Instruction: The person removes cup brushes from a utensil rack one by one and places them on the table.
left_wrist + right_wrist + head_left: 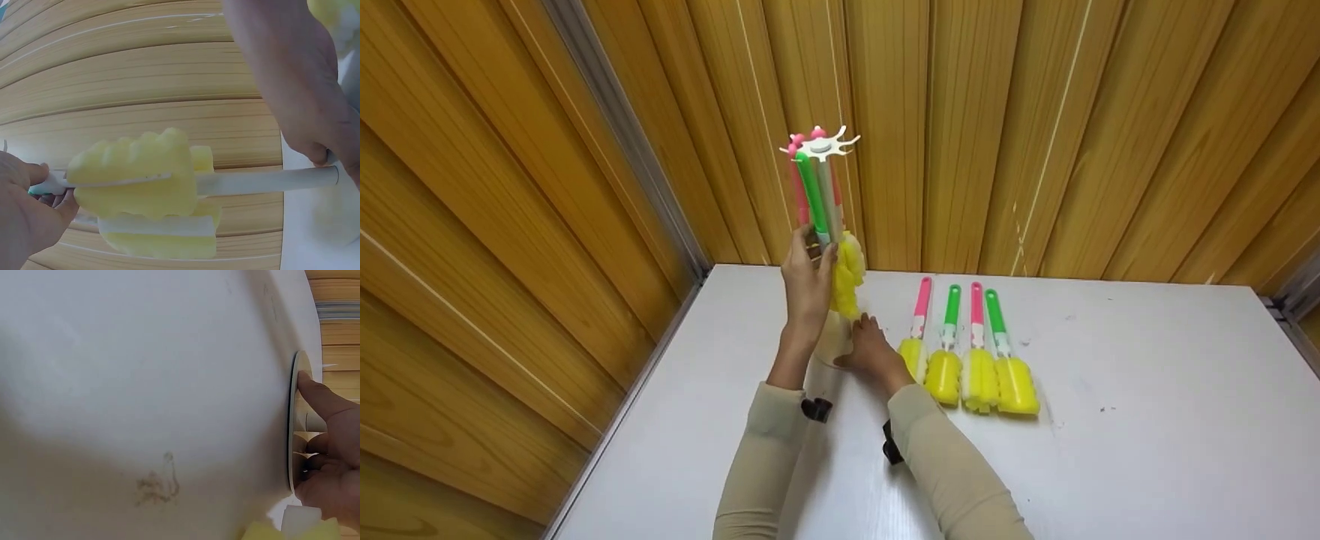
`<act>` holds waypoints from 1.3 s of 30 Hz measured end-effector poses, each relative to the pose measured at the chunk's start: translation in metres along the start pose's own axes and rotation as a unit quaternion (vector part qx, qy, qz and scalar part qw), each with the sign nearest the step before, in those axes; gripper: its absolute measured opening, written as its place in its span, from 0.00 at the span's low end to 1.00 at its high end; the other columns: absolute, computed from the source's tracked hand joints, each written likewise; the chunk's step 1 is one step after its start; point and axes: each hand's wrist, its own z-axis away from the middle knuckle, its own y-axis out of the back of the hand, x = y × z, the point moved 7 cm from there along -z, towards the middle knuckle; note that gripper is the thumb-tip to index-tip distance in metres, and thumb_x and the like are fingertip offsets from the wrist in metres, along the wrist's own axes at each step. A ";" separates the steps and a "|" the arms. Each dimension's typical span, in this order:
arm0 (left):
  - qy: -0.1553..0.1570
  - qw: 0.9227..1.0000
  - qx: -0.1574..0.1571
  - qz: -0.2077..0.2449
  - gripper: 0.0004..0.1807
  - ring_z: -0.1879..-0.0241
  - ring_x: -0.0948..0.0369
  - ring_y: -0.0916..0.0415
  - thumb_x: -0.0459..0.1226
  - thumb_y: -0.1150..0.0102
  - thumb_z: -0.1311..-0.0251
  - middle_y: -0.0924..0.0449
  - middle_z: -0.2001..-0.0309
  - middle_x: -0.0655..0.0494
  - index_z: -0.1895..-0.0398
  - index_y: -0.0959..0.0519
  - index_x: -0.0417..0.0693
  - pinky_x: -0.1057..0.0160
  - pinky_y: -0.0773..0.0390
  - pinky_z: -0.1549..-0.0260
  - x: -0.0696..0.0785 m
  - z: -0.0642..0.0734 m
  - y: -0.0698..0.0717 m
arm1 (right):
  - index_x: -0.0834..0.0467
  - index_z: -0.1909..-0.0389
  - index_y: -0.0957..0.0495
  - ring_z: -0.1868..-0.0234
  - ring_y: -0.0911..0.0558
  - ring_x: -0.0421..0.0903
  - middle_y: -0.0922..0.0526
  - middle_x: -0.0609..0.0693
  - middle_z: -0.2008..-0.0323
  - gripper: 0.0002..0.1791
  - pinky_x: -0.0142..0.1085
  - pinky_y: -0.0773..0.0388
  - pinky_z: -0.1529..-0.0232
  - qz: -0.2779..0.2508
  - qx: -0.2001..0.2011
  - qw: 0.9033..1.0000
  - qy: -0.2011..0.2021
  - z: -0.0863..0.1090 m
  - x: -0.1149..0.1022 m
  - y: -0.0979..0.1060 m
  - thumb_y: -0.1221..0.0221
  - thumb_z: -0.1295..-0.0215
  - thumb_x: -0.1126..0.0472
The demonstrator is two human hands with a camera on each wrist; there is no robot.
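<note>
A stand has a white top with curved hooks (821, 146), a pale post (270, 181) and a round base (831, 341) on the table. My left hand (808, 289) pinches a green-handled sponge brush (812, 187) near its neck; the handle's upper end is up at the hooks. Several pink-handled brushes (797, 184) hang beside it, partly hidden. Yellow sponge heads (135, 174) surround the upper post in the left wrist view. My right hand (874, 349) presses on the base with thumb and fingers spread, near the foot of the post.
Right of the stand, several sponge brushes lie in a row on the white table (1147, 390), including a pink-handled one (977, 360) and a green-handled one (1015, 382). A wood-panelled wall (967, 135) rises behind the table, with another panelled wall (495, 225) at the left.
</note>
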 end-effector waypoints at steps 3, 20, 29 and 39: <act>-0.011 1.000 0.002 -0.003 0.20 0.53 0.52 0.15 0.30 0.39 0.31 0.18 0.51 0.41 0.39 0.28 0.35 0.62 0.15 0.55 -0.001 -0.001 0.004 | 0.71 0.23 0.51 0.20 0.56 0.63 0.56 0.68 0.21 0.52 0.53 0.53 0.22 0.012 -0.009 1.000 -0.004 0.001 -0.001 0.001 0.32 0.34 0.50; -0.013 0.999 -0.038 -0.025 0.20 0.56 0.56 0.15 0.30 0.42 0.31 0.16 0.55 0.45 0.37 0.26 0.37 0.62 0.15 0.57 -0.004 0.001 0.019 | 0.74 0.24 0.47 0.21 0.51 0.65 0.52 0.71 0.22 0.53 0.55 0.49 0.24 0.024 -0.020 0.999 -0.016 0.004 -0.010 0.005 0.29 0.38 0.52; -0.006 0.999 -0.032 -0.026 0.20 0.55 0.56 0.15 0.30 0.41 0.31 0.15 0.53 0.45 0.38 0.25 0.39 0.61 0.15 0.55 -0.004 0.000 0.022 | 0.72 0.23 0.50 0.20 0.54 0.64 0.55 0.69 0.21 0.54 0.55 0.51 0.23 0.006 -0.025 0.999 -0.034 0.004 -0.012 0.006 0.29 0.38 0.53; -0.019 0.999 -0.021 -0.023 0.19 0.55 0.55 0.15 0.30 0.41 0.31 0.15 0.55 0.44 0.38 0.25 0.38 0.61 0.15 0.57 -0.005 0.001 0.020 | 0.74 0.25 0.47 0.21 0.53 0.67 0.54 0.73 0.23 0.52 0.57 0.51 0.24 0.007 -0.013 1.000 -0.014 0.006 -0.013 0.007 0.29 0.39 0.54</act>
